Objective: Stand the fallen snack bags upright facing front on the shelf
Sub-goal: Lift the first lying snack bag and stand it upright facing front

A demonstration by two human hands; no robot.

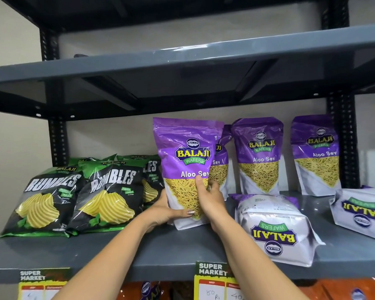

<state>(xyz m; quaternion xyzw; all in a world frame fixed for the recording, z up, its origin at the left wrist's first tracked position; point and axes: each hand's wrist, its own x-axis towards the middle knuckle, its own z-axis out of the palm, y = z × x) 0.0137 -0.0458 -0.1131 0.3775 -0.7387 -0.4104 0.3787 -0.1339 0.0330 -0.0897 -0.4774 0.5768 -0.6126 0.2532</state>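
Observation:
A purple Aloo Sev bag (pixel 185 152) stands upright and faces front in the middle of the grey shelf (pixel 165 254). My left hand (pixel 167 210) grips its lower left corner, thumb across the bottom front. My right hand (pixel 209 197) holds its lower right edge. Right of it, a fallen Aloo Sev bag (pixel 275 230) lies flat, back side up, bottom toward me. Another fallen bag (pixel 364 213) lies at the far right, partly cut off. Three more Aloo Sev bags stand at the back: one (pixel 222 169) behind the held bag, one (pixel 259 154) and one (pixel 316 154).
Black and green Rumbles chip bags (pixel 108 195) lean on the left part of the shelf. An upper shelf (pixel 182 61) hangs overhead. Metal uprights (pixel 56 137) flank the bay. Price tags (pixel 212 280) hang on the front edge; orange packs (pixel 338 289) show below.

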